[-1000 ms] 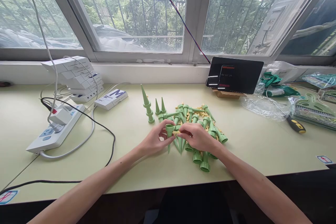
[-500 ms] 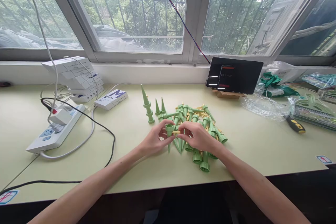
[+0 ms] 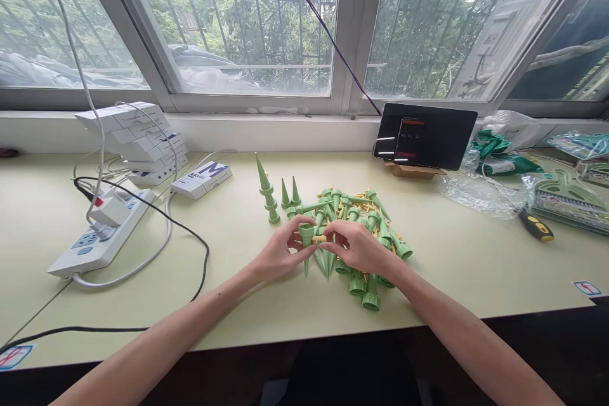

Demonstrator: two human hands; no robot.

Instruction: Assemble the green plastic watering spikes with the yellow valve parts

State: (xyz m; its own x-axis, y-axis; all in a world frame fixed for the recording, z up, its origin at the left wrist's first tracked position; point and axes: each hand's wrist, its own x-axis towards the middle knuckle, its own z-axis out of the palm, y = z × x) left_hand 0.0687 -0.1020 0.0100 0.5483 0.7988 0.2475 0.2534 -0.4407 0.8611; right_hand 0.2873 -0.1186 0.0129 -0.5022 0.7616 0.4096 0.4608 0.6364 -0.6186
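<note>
My left hand (image 3: 281,248) is closed around a green plastic watering spike (image 3: 307,242), its round cup end up and its point down. Between the fingertips of my right hand (image 3: 353,245) is a small yellow plastic piece (image 3: 319,238), held level against the side of the spike, just below the cup. Whether its end sits inside the spike cannot be made out. Under and behind my right hand spreads a pile of green spikes (image 3: 371,297) mixed with small yellow pieces. Left of the pile, a stack of spikes (image 3: 267,193) stands upright, beside two more points (image 3: 290,192).
A white power strip (image 3: 102,231) with cables lies on the left, near stacked white boxes (image 3: 147,139) and a single box (image 3: 202,180). At the back, a tablet (image 3: 442,136) leans behind a phone showing a timer. Plastic bags and a yellow-black handle (image 3: 536,226) are on the right.
Both hands stay almost where they were, with the spike and yellow piece still held together. The phone's timer has advanced by a second.
</note>
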